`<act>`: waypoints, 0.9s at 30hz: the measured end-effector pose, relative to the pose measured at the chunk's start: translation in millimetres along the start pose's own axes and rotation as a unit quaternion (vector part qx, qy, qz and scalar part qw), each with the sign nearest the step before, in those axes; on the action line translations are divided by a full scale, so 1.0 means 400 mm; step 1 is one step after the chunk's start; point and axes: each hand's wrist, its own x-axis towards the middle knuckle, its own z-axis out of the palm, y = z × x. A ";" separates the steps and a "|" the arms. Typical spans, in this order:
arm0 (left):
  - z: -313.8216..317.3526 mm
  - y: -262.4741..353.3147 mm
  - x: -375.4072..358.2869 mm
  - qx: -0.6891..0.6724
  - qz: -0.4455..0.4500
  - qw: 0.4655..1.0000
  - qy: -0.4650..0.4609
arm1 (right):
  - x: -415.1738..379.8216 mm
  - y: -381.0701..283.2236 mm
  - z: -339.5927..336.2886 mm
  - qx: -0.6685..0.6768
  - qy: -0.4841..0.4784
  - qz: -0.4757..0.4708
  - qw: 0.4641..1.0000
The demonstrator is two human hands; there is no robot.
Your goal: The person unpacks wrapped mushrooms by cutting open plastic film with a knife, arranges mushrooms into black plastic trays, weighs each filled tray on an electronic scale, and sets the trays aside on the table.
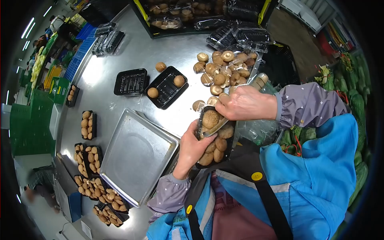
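Observation:
My right hand (pixel 246 103) is closed round a knife whose handle end (pixel 260 81) sticks out above the fist. Its blade (pixel 216 129) slants down across a black tray of shiitake mushrooms (pixel 219 154), wrapped at least partly in clear film. My left hand (pixel 191 150) grips that tray's left side, its thumb lying over the mushrooms near the blade. Just beyond the tray, loose shiitake mushrooms (pixel 224 68) are heaped on the steel table, some under clear plastic. Left of them, a black tray (pixel 163 100) holds two mushrooms, beside another black tray (pixel 131 82) with none in it.
A metal pan or scale plate (pixel 138 156) stands left of my left hand. Filled mushroom trays (pixel 96 188) line the table's left side. Wrapped black trays (pixel 240 37) lie at the back, before a crate (pixel 160 34). Green vegetables (pixel 356 100) are piled at right.

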 end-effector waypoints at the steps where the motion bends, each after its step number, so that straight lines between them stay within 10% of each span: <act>1: 0.009 -0.003 0.004 0.032 0.015 0.999 0.009 | 0.003 -0.001 -0.002 -0.015 0.005 0.003 1.000; 9: 0.009 -0.005 0.006 0.114 -0.002 0.993 -0.003 | 0.033 0.065 0.033 -0.106 -0.002 0.026 0.994; 19: -0.008 -0.059 0.024 -0.071 -0.027 0.997 -0.029 | 0.051 0.006 0.067 0.328 0.114 -0.001 0.938; 27: -0.007 -0.051 0.030 -0.053 -0.028 0.997 -0.048 | 0.063 0.010 0.111 0.309 0.047 -0.019 0.950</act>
